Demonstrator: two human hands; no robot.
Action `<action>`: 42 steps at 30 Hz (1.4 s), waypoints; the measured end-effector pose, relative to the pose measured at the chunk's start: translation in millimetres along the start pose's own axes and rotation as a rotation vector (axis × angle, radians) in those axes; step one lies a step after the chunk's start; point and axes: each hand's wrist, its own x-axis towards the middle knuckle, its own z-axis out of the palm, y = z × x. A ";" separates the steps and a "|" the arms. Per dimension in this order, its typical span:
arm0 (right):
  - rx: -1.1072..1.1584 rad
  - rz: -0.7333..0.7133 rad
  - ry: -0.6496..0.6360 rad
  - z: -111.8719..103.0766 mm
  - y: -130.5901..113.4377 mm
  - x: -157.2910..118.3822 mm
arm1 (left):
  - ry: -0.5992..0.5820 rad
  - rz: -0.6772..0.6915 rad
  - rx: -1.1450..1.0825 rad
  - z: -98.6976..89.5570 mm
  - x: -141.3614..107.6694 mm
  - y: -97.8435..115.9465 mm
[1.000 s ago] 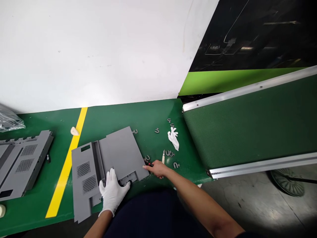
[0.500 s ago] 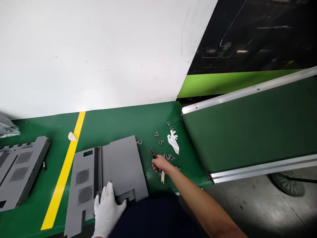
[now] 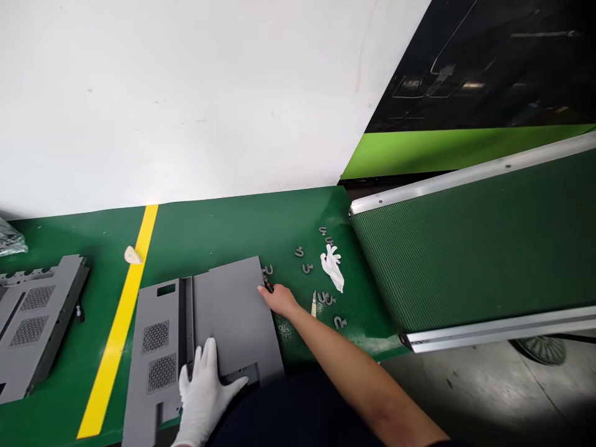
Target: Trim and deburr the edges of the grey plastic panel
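A grey sheet-metal panel (image 3: pixel 233 304) with two perforated vents lies on the green table (image 3: pixel 223 226). My left hand (image 3: pixel 203 388), in a white glove, rests on its lower middle part with the fingers spread. Bare, my right hand (image 3: pixel 279 299) is closed round red-and-black pliers (image 3: pixel 268 284) at the panel's right edge; their jaws are near a small grey U-shaped clip (image 3: pixel 269 270). Several more such clips (image 3: pixel 307 269) lie to the right, along with a knife (image 3: pixel 314 304) and a loose white glove (image 3: pixel 332 268).
A second grey panel (image 3: pixel 41 323) is at the left, past a yellow stripe (image 3: pixel 116 335) with a pale lump (image 3: pixel 133 254) on it. The conveyor (image 3: pixel 484 242) stands at the right; a white wall (image 3: pixel 186 99) rises behind.
My right hand has moved left with the pliers, from the knife to the panel's right edge. My left hand stays on the panel. The view has shifted slightly.
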 end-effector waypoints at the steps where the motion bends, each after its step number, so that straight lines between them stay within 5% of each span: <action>1: -0.004 0.004 0.003 0.9 -1.0 -0.6 | 0.008 0.003 -0.003 2.0 -0.1 -1.3; 34: -0.038 -0.039 0.114 13.6 7.8 28.1 | -0.007 -0.029 0.016 4.4 0.2 -0.9; 42: -0.029 -0.040 0.047 3.6 9.9 32.3 | -0.020 -0.018 0.003 1.2 -0.8 -0.5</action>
